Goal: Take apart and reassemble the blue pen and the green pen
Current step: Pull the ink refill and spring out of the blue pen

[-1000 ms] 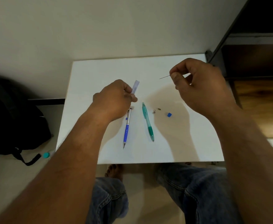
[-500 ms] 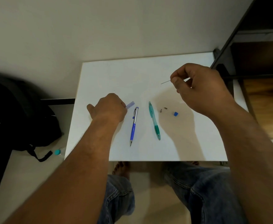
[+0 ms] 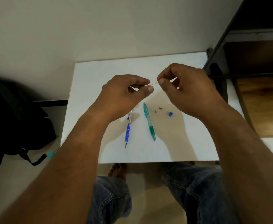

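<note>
Blue pen (image 3: 128, 128) lies on the white table (image 3: 181, 143), its far end hidden under the left hand (image 3: 126, 92); green pen (image 3: 149, 122) lies just right of it. Both hands are raised above the table, close together. Right hand (image 3: 186, 88) pinches a thin rod (image 3: 154, 83) between thumb and forefinger, and the left thumb and forefinger close on its left end. Two small metal parts (image 3: 157, 109) and a blue cap (image 3: 170, 114) rest right of the green pen

Single head-worn wide-angle view, steeply downward and forward, close over the white table (image 3: 173, 151).
</note>
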